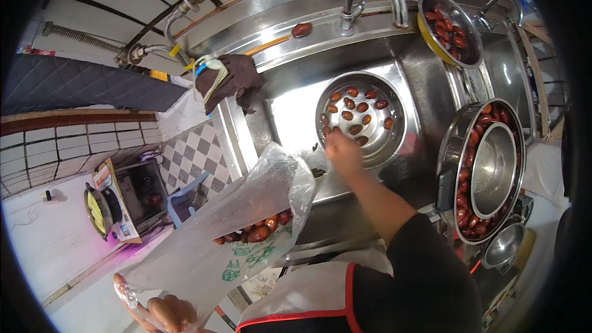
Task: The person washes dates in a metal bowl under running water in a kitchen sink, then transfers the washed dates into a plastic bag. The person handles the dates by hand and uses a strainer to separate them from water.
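Note:
My left hand grips one edge of a clear plastic bag at the lower left. Several glossy red-brown jujubes lie inside the bag, which bears green writing. The bag's other end reaches over the sink's near edge. My right hand, blurred, is at the near left rim of a round steel bowl in the sink. Its fingers look curled, and what they hold, if anything, is hidden. Several jujubes lie spread out in the bowl, which seems to contain water.
One jujube rests on the sink ledge beside chopsticks and the faucet. A yellow-sided bowl of jujubes stands at the back right. Nearer, a large steel pot holds jujubes around a smaller steel bowl. A brown cloth hangs left.

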